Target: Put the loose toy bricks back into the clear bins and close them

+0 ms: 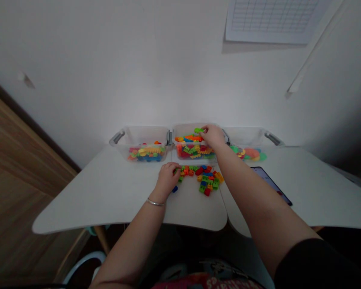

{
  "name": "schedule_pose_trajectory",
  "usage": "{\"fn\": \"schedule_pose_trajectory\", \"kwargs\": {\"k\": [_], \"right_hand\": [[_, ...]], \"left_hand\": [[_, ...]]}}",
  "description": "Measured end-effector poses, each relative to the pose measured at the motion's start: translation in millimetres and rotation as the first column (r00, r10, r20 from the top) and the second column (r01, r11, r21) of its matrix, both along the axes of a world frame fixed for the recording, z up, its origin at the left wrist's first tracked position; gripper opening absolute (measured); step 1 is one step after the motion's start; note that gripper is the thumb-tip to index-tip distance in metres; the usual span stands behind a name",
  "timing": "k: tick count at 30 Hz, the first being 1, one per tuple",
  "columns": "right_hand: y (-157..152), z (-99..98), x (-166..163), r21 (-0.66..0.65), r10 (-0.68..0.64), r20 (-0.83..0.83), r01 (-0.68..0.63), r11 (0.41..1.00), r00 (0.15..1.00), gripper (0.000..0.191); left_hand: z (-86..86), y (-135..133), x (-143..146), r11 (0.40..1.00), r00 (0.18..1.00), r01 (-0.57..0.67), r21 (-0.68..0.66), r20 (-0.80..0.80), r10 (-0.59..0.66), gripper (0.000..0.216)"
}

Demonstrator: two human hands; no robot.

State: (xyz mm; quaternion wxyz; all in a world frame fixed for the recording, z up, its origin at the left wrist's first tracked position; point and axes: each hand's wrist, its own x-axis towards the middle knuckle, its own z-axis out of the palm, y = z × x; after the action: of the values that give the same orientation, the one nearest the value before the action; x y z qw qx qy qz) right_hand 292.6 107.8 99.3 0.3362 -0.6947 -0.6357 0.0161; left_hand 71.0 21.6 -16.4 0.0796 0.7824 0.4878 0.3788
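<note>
My right hand [212,135] is closed on a bright green toy brick [198,130], held above the middle clear plastic box [180,130]. Inside that box lie many coloured building bricks [194,150]. My left hand [167,176] rests low at the left end of a heap of small bricks [209,178] on the white table [195,212]. Its fingers are curled together by some green and orange bricks; what is between them, if anything, is hidden. A dark blue brick [175,189] lies beside that hand.
A left clear box [146,132] holds coloured pieces. The right clear box [249,134] holds larger rounded pieces, partly behind my right forearm. A phone or tablet [272,185] lies on the table's right side. White wall stands behind; a printed sheet [270,20] hangs there.
</note>
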Motion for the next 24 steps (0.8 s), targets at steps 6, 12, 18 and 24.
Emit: {"fn": "schedule_pose_trajectory", "kwargs": {"k": [6, 12, 18, 24], "right_hand": [[2, -5.4, 1, 0.103, 0.01, -0.018, -0.008, 0.995, 1.0, 0.033], [-3, -7.1, 1, 0.202, 0.062, -0.028, -0.055, 0.978, 0.998, 0.029], [-14, -9.6, 8, 0.363, 0.248, -0.049, -0.215, 0.907, 0.967, 0.028], [-56, -19.7, 9, 0.453, 0.348, -0.004, -0.309, 0.837, 0.937, 0.024]], "left_hand": [[4.1, -2, 2, 0.998, 0.998, 0.054, -0.04, 0.021, -0.053, 0.019], [1.9, 0, 2, 0.997, 0.997, 0.063, -0.047, 0.044, -0.061, 0.018], [2.2, -2, 4, 0.993, 0.993, 0.098, -0.063, 0.065, -0.093, 0.018], [9.9, -9, 5, 0.989, 0.989, 0.129, -0.07, 0.082, -0.124, 0.021]]}}
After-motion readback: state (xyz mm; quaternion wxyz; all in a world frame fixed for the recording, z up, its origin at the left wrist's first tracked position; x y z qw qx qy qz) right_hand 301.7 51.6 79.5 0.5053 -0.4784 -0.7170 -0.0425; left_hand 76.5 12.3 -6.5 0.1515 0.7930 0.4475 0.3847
